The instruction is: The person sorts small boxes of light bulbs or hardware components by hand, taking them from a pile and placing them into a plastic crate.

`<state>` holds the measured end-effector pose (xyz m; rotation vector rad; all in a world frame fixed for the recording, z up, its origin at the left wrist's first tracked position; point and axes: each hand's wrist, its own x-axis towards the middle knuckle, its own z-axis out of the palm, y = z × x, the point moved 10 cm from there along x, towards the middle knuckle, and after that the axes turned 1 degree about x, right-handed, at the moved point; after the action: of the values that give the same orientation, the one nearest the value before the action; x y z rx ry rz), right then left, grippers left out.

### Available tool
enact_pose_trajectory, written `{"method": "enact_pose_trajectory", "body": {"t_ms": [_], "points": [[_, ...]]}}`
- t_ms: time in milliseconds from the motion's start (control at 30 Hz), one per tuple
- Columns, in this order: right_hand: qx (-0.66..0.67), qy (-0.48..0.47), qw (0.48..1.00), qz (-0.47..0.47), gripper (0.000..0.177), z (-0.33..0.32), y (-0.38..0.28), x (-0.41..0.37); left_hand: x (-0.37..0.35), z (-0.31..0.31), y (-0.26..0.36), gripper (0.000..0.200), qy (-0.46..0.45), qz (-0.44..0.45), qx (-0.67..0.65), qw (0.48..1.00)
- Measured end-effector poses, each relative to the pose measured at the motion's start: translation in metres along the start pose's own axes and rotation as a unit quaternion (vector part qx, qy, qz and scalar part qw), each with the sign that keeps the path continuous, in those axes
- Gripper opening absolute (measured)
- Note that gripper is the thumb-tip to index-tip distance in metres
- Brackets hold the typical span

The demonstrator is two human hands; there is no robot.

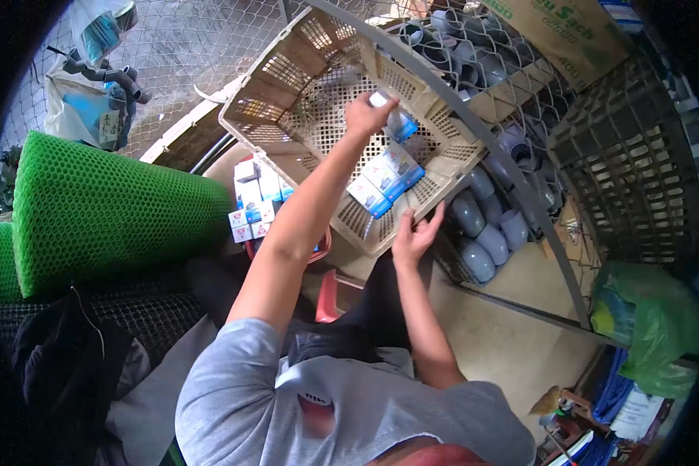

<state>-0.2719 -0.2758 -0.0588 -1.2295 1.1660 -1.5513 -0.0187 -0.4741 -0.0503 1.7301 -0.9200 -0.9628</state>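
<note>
A beige plastic crate (245, 109) with slotted walls lies tilted in front of me. Inside it, near the lower right wall, are several small blue-and-white boxes (387, 177). My left hand (367, 116) is over the crate, closed around a small white box (378, 99) whose print I cannot read. Another blue-and-white box (401, 126) lies just beneath that hand. My right hand (415, 239) is at the crate's near rim, thumb on the inner side and fingers along the outside. More small boxes (252, 203) are stacked left of the crate, partly hidden by my left forearm.
Green mesh rolls (124, 206) lie at left. Grey pipe fittings (485, 233) are piled behind a curved metal bar (520, 175) at right. A dark crate (625, 163) and a green plastic bag (664, 334) stand farther right. A red plastic object (328, 297) sits below the crate.
</note>
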Motion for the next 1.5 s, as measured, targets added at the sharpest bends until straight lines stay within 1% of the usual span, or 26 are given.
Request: {"method": "enact_pose_trajectory", "body": {"t_ms": [33, 67, 133, 200, 233, 267, 333, 400, 467, 533, 600, 667, 733, 867, 933, 967, 1067, 1100, 1167, 1200, 1267, 1300, 1367, 1400, 1467, 1500], "points": [[0.006, 0.000, 1.000, -0.003, 0.077, 0.001, 0.000, -0.001, 0.018, 0.019, -0.015, 0.076, 0.027, 0.004, 0.060, 0.998], [-0.012, -0.008, 0.999, 0.034, 0.078, 0.000, 0.003, -0.002, 0.023, 0.032, -0.021, 0.076, 0.044, -0.019, 0.094, 0.994], [0.006, 0.002, 1.000, 0.028, 0.078, 0.000, 0.004, -0.001, 0.012, 0.048, -0.018, 0.079, 0.061, -0.043, 0.176, 0.982], [0.010, 0.007, 1.000, 0.017, 0.077, -0.002, 0.006, 0.002, 0.011, 0.081, -0.031, 0.080, -0.066, -0.039, 0.251, 0.965], [0.014, 0.014, 1.000, 0.013, 0.077, -0.002, 0.005, 0.001, -0.006, 0.080, -0.027, 0.075, -0.074, -0.047, 0.319, 0.944], [0.016, 0.013, 1.000, 0.012, 0.077, -0.002, 0.005, 0.002, -0.018, 0.079, -0.016, 0.072, -0.087, -0.014, 0.372, 0.924], [0.030, 0.032, 0.997, 0.059, 0.079, -0.005, 0.008, 0.003, 0.008, 0.092, -0.044, 0.072, -0.066, 0.064, 0.426, 0.900], [0.030, 0.027, 0.999, 0.036, 0.078, -0.003, -0.002, 0.006, 0.008, 0.082, -0.040, 0.072, -0.060, 0.083, 0.424, 0.900], [0.022, 0.024, 0.998, 0.056, 0.079, -0.001, 0.000, 0.002, 0.002, 0.073, -0.039, 0.072, -0.058, 0.101, 0.421, 0.900], [0.021, 0.020, 0.999, 0.038, 0.080, 0.003, -0.001, 0.000, 0.001, 0.075, -0.039, 0.067, -0.078, 0.120, 0.344, 0.928], [0.014, 0.018, 1.000, 0.015, 0.081, 0.002, -0.001, 0.001, 0.000, 0.077, -0.038, 0.059, -0.061, 0.126, 0.348, 0.927], [0.026, 0.017, 0.999, 0.025, 0.075, 0.001, 0.008, -0.002, 0.000, 0.084, -0.045, 0.055, -0.106, 0.109, 0.319, 0.935], [0.014, 0.015, 0.999, 0.027, 0.077, 0.002, 0.006, 0.000, -0.003, 0.084, -0.041, 0.053, -0.094, 0.102, 0.316, 0.939], [0.010, 0.018, 1.000, 0.015, 0.078, 0.004, 0.000, -0.001, 0.001, 0.076, -0.042, 0.059, -0.087, 0.075, 0.313, 0.943], [0.002, 0.013, 1.000, 0.009, 0.078, 0.003, -0.003, 0.000, 0.013, 0.074, -0.049, 0.069, -0.055, 0.079, 0.219, 0.971], [0.001, 0.012, 1.000, 0.016, 0.078, 0.002, -0.002, 0.001, 0.021, 0.076, -0.054, 0.081, -0.059, 0.072, 0.218, 0.972], [0.002, 0.014, 1.000, 0.024, 0.078, -0.001, 0.003, 0.000, 0.037, 0.077, -0.069, 0.067, -0.037, 0.126, 0.213, 0.968], [-0.006, 0.016, 1.000, 0.026, 0.078, -0.001, -0.001, 0.000, 0.033, 0.078, -0.069, 0.067, -0.039, 0.123, 0.211, 0.969], [-0.011, 0.019, 0.999, 0.028, 0.078, -0.002, -0.003, 0.001, 0.022, 0.079, -0.057, 0.055, -0.068, 0.091, 0.252, 0.961], [-0.014, 0.021, 0.999, 0.029, 0.079, -0.002, -0.002, 0.000, 0.011, 0.079, -0.046, 0.035, -0.057, 0.105, 0.244, 0.962], [-0.011, 0.022, 0.999, 0.032, 0.079, 0.001, 0.000, -0.001, 0.006, 0.080, -0.043, 0.048, -0.062, 0.099, 0.268, 0.956], [-0.007, 0.020, 0.999, 0.032, 0.079, 0.001, 0.003, 0.000, 0.011, 0.080, -0.048, 0.048, -0.060, 0.099, 0.269, 0.956], [-0.005, 0.018, 0.999, 0.034, 0.079, -0.002, 0.006, -0.003, 0.024, 0.076, -0.052, 0.051, -0.002, 0.167, 0.251, 0.953], [0.000, 0.012, 0.999, 0.037, 0.079, -0.002, 0.007, -0.003, 0.033, 0.074, -0.054, 0.051, -0.002, 0.167, 0.252, 0.953], [0.005, 0.009, 0.999, 0.038, 0.079, -0.002, 0.008, -0.002, 0.053, 0.075, -0.082, 0.055, -0.088, 0.038, 0.142, 0.985], [0.006, 0.011, 1.000, 0.029, 0.081, -0.001, 0.005, -0.001, 0.056, 0.069, -0.079, 0.048, -0.053, 0.073, 0.164, 0.982]]}}
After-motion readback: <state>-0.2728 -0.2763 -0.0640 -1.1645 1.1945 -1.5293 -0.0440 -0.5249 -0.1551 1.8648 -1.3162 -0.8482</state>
